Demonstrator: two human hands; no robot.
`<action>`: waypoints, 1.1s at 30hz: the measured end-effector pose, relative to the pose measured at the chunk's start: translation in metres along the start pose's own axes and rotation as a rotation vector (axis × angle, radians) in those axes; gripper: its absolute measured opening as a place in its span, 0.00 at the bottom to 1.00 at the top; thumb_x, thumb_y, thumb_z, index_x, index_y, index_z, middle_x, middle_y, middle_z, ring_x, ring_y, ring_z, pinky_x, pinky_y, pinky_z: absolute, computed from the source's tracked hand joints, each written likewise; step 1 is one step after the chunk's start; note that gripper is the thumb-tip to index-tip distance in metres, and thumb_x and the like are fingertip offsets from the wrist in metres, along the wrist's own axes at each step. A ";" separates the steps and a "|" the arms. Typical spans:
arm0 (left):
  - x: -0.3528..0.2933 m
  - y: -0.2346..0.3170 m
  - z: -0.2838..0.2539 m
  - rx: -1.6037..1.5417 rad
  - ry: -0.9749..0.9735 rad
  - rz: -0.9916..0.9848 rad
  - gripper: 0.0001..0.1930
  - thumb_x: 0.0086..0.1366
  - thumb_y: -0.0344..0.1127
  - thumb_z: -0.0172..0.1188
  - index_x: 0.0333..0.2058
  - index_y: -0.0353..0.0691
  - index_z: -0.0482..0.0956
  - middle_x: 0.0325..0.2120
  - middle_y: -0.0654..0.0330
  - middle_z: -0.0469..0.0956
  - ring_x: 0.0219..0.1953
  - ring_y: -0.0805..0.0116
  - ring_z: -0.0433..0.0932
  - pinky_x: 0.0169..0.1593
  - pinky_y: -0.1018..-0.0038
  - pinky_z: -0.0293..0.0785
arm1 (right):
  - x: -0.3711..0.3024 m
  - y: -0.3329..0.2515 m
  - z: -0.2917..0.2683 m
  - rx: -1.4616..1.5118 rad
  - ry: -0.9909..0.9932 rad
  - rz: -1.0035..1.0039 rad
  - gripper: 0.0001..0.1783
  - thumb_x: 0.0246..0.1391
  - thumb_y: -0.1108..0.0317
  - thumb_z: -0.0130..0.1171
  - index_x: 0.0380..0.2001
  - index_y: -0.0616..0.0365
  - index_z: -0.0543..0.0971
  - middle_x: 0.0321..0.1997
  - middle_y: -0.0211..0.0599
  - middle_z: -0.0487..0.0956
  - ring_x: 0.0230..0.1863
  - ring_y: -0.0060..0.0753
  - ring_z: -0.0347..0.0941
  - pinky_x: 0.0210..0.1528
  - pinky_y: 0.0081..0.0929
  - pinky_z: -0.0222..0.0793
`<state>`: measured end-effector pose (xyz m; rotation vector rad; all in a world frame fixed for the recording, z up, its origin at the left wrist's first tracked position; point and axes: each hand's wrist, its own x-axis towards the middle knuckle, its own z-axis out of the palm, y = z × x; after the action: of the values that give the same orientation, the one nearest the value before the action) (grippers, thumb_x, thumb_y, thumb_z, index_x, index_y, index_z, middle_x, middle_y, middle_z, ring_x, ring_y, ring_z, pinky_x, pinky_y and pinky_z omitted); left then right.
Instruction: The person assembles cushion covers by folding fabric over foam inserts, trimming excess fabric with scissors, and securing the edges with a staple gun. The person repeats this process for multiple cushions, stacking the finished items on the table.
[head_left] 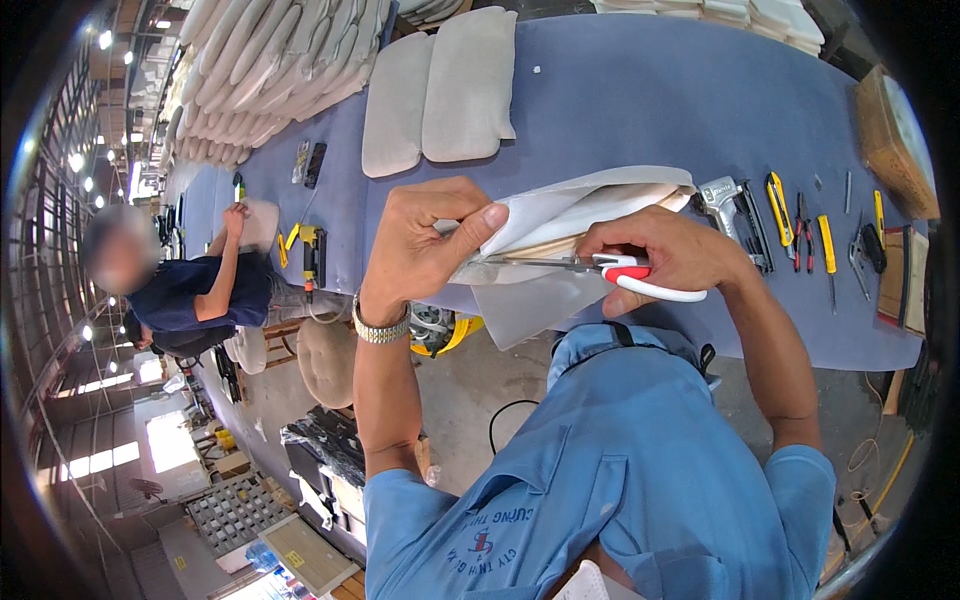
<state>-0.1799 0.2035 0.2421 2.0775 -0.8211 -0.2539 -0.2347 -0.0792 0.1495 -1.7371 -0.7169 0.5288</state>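
Note:
My left hand [425, 240] is closed on the raised edge of a pale fabric-covered cushion pad [590, 190], thumb on top of the white cloth. The pad stands tilted at the table's near edge, its layers spread apart toward me. Scissors [660, 288] with red and white handles are in my right hand [680, 250]. Their blades point left along the pad's lower edge, close to my left fingers; the cloth partly hides the tips. A translucent whitish flap [535, 308] hangs below the blades.
Right of the pad lie a pneumatic staple gun [728, 205], a yellow utility knife [779, 208] and a yellow-handled screwdriver [827, 245]. A cardboard box [890, 140] stands far right. Two grey cushions [468, 85] and stacked cushions [270, 60] lie beyond. Left, another person [215, 270] works.

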 end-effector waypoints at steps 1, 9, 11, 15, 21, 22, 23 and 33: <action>0.001 -0.001 0.000 -0.018 -0.003 0.003 0.11 0.67 0.30 0.67 0.29 0.27 0.83 0.24 0.56 0.81 0.27 0.71 0.75 0.31 0.73 0.68 | 0.002 -0.006 -0.003 -0.047 -0.013 0.005 0.35 0.48 0.40 0.74 0.49 0.55 0.81 0.39 0.44 0.84 0.42 0.45 0.81 0.44 0.38 0.73; 0.011 0.003 -0.002 0.072 -0.012 0.029 0.14 0.68 0.34 0.67 0.26 0.29 0.82 0.21 0.57 0.78 0.22 0.72 0.71 0.27 0.72 0.65 | 0.008 -0.025 -0.015 -0.171 -0.028 -0.019 0.37 0.45 0.40 0.76 0.50 0.56 0.81 0.40 0.48 0.85 0.43 0.52 0.81 0.46 0.41 0.74; 0.011 0.000 -0.002 0.061 0.005 0.039 0.16 0.68 0.35 0.68 0.25 0.29 0.81 0.19 0.57 0.77 0.21 0.73 0.70 0.26 0.72 0.64 | 0.008 -0.023 -0.010 -0.150 -0.018 -0.016 0.34 0.44 0.44 0.78 0.47 0.56 0.80 0.37 0.44 0.83 0.40 0.49 0.80 0.43 0.39 0.72; 0.009 -0.002 -0.004 0.047 -0.005 0.026 0.16 0.68 0.35 0.67 0.25 0.28 0.81 0.20 0.57 0.77 0.22 0.73 0.70 0.26 0.73 0.64 | 0.009 -0.026 -0.008 -0.186 0.006 -0.049 0.32 0.43 0.47 0.79 0.45 0.56 0.80 0.34 0.42 0.82 0.37 0.47 0.80 0.41 0.38 0.71; 0.007 -0.005 -0.006 0.024 -0.003 -0.012 0.14 0.69 0.34 0.67 0.27 0.28 0.82 0.23 0.57 0.79 0.25 0.73 0.73 0.29 0.72 0.66 | 0.012 -0.020 -0.001 -0.222 0.043 -0.007 0.29 0.47 0.46 0.75 0.45 0.55 0.82 0.35 0.45 0.85 0.38 0.50 0.82 0.43 0.44 0.72; 0.007 -0.005 -0.007 0.024 -0.014 -0.029 0.13 0.69 0.33 0.66 0.28 0.28 0.83 0.23 0.58 0.80 0.26 0.73 0.74 0.31 0.72 0.67 | 0.012 -0.020 0.000 -0.217 0.049 -0.010 0.29 0.48 0.46 0.75 0.45 0.54 0.82 0.35 0.45 0.85 0.38 0.51 0.81 0.43 0.44 0.71; 0.007 -0.005 -0.007 0.024 -0.015 -0.027 0.13 0.69 0.33 0.66 0.28 0.28 0.83 0.24 0.58 0.80 0.26 0.73 0.74 0.31 0.72 0.67 | 0.011 -0.021 0.001 -0.211 0.055 -0.013 0.28 0.48 0.46 0.74 0.45 0.54 0.82 0.35 0.45 0.85 0.38 0.51 0.81 0.43 0.45 0.71; 0.005 -0.003 -0.005 0.029 -0.032 -0.052 0.14 0.69 0.34 0.67 0.29 0.27 0.83 0.23 0.58 0.80 0.26 0.74 0.73 0.31 0.73 0.67 | 0.010 -0.029 -0.010 -0.145 -0.093 0.057 0.28 0.50 0.44 0.73 0.45 0.54 0.82 0.34 0.47 0.84 0.39 0.52 0.81 0.42 0.43 0.71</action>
<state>-0.1729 0.2045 0.2433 2.1288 -0.7947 -0.3055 -0.2261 -0.0739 0.1800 -1.8819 -0.7894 0.6127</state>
